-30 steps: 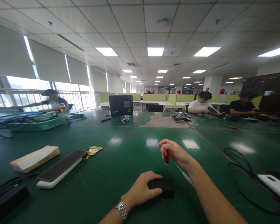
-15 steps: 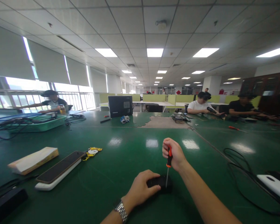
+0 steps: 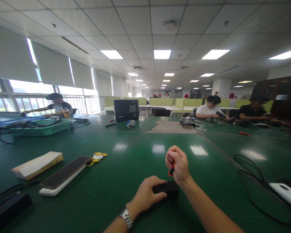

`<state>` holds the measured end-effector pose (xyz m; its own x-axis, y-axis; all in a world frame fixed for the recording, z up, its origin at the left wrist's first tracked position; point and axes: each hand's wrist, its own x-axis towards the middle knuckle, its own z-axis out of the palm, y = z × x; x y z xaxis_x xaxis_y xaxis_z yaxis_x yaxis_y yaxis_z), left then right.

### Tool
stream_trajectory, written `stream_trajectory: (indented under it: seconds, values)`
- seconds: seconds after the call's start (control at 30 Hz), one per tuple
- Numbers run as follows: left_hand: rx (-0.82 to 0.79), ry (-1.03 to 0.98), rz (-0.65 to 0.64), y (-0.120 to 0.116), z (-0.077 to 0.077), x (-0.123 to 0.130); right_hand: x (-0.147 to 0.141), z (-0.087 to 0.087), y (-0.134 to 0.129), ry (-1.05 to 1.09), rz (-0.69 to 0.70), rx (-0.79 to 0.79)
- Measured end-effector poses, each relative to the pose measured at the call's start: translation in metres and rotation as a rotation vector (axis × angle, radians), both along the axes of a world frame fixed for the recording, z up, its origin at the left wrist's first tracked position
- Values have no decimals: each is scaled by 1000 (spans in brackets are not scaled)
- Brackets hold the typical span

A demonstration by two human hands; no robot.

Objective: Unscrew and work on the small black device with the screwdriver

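Note:
A small black box-shaped device (image 3: 172, 191) rests on the green tabletop in front of me. My left hand (image 3: 149, 193), with a metal-band watch at its wrist, grips the device's left end between thumb and fingers. My right hand (image 3: 179, 164) is wrapped around the red and black handle of a screwdriver (image 3: 171, 169). The screwdriver leans, its shaft slanting down to the left. Its tip meets the top of the device close to my left thumb. Part of the handle is hidden inside my fist.
To the left lie a phone (image 3: 66, 171) on a white slab, a paper pad (image 3: 38, 165) and a black block (image 3: 11, 210). Black cables (image 3: 248, 184) and a white device (image 3: 286, 194) are at right. A monitor (image 3: 126, 110) stands farther back. Other people sit around the table.
My right hand has shifted slightly left and down with the screwdriver, which has gone from nearly upright to tilted. Its tip has moved left along the device. My left hand keeps its grip.

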<state>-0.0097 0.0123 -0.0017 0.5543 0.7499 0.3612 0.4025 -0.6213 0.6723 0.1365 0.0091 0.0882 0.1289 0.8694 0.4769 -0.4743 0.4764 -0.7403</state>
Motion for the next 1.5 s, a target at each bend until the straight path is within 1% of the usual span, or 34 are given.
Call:
stream_trajectory:
  seconds: [0.17, 0.47, 0.8, 0.97, 1.13, 1.23, 1.3, 1.37, 1.4, 1.43, 1.5]
  values:
    - [-8, 9, 5, 1, 1, 0, -2, -3, 1, -10, 33, -13]
    - [-5, 12, 5, 0, 0, 0, 1, 1, -3, -18, 58, -1]
    - [-2, 14, 13, -1, -1, -1, -1, -3, 0, -15, 80, 7]
    - [-5, 16, 12, 0, -1, -1, -2, -4, -1, -12, 89, -18]
    - [-4, 18, 17, -1, 1, -1, -2, -6, 2, -83, 42, -51]
    - [-15, 15, 19, -1, 1, 0, 2, -4, 6, -219, -4, -92]
    - [-17, 5, 18, -1, 1, 0, 5, -2, 8, -327, -97, -90]
    - [-20, 6, 19, -1, 1, 0, 8, 1, 9, -413, -209, -45]
    - [-21, 8, 19, -1, 1, 0, 8, 2, 9, -443, -242, -27]
    - [-23, 11, 20, -1, 0, 0, 9, 3, 9, -469, -247, -22]
    - [-29, 11, 25, -1, 0, 0, 10, 5, 8, -497, -185, -55]
